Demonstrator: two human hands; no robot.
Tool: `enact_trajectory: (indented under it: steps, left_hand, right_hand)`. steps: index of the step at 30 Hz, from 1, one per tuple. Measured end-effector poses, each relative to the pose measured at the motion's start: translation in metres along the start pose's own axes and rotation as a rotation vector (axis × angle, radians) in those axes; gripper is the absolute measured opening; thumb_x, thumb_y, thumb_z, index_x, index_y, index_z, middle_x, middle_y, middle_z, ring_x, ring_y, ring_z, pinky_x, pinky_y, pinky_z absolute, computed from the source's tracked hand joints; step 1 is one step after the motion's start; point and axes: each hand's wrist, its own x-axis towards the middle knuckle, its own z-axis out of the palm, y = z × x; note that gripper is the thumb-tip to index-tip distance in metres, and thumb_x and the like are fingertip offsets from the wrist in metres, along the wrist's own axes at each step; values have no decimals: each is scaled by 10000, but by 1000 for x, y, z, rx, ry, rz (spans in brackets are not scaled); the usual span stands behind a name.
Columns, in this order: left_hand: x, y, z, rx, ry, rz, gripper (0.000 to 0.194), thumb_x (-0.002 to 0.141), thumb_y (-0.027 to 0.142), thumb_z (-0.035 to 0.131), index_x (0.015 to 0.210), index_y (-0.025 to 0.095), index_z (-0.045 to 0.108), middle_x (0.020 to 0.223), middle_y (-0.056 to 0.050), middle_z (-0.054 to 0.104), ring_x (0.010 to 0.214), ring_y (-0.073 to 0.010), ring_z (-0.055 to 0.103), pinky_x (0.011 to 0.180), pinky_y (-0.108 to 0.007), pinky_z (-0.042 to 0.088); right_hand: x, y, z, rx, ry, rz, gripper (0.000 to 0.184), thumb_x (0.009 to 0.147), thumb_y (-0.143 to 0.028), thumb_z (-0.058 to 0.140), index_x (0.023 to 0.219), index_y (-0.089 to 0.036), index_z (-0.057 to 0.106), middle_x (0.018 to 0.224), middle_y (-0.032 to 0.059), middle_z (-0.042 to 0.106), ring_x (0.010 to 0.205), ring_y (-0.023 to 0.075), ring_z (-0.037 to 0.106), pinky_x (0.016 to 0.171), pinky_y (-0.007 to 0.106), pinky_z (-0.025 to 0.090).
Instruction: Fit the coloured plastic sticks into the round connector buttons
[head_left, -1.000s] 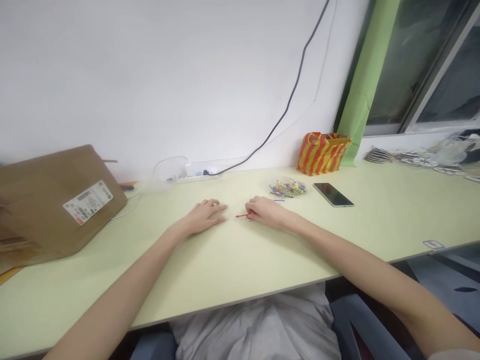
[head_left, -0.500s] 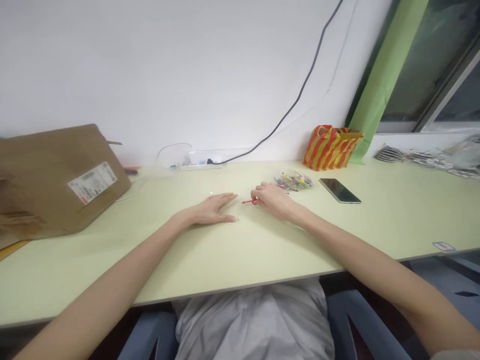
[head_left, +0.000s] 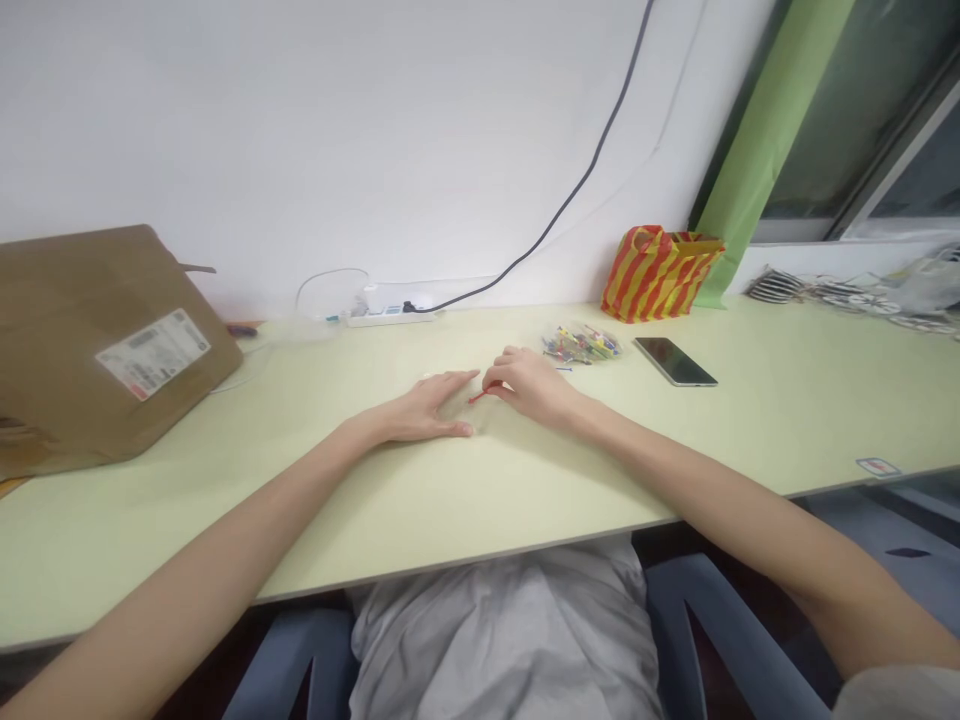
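Observation:
My right hand (head_left: 529,385) is closed, pinching a small red arrow-shaped piece (head_left: 477,397) whose pointed end faces left. Across from it, my left hand (head_left: 424,410) rests on the table with thumb and fingers spread apart. Faint glints by the left hand suggest something clear and see-through lying there; its kind cannot be made out. The red piece hovers at the gap between the left thumb and fingers. Behind my right hand lies a clear bag of small coloured pieces (head_left: 581,345). A single blue piece (head_left: 564,369) lies just in front of that bag.
A phone (head_left: 676,361) and a red-and-yellow striped bag (head_left: 661,275) stand to the right on the pale table (head_left: 465,500). At left is a large cardboard box (head_left: 82,350). A power strip (head_left: 390,316) with a black cable (head_left: 559,215) sits by the wall.
My right hand has moved left with the red piece, bringing it close to my left hand. The left hand stays spread in place. The view has shifted slightly.

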Motion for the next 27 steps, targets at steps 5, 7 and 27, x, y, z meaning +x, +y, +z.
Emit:
enact_trajectory:
  steps: [5, 7, 27]
  left_hand:
    - [-1, -4, 0, -19, 5, -10, 963, 841, 686, 675, 1626, 297, 276, 1636, -112, 383, 1486, -371, 369, 1201, -493, 307]
    - [-1, -6, 0, -10, -2, -8, 972, 845, 697, 666, 1630, 290, 262, 1644, -117, 367, 1490, -368, 362, 1201, -496, 307]
    - [-8, -21, -12, 102, -57, -90, 1006, 849, 767, 594, 1640, 261, 233, 1680, -109, 314, 1542, -357, 286, 1238, -494, 260]
  right_hand:
    - [-3, -3, 6, 164, -23, 65, 235, 954, -108, 596, 1066, -164, 795, 917, 96, 722, 898, 197, 610, 800, 285, 397]
    - [-4, -6, 8, 204, -13, 34, 240, 960, -120, 602, 1090, -174, 797, 962, 100, 727, 909, 193, 631, 811, 280, 418]
    - [-8, -5, 14, 153, -87, -88, 418, 908, -7, 470, 1166, -171, 754, 1277, 117, 721, 1180, 247, 660, 997, 344, 465]
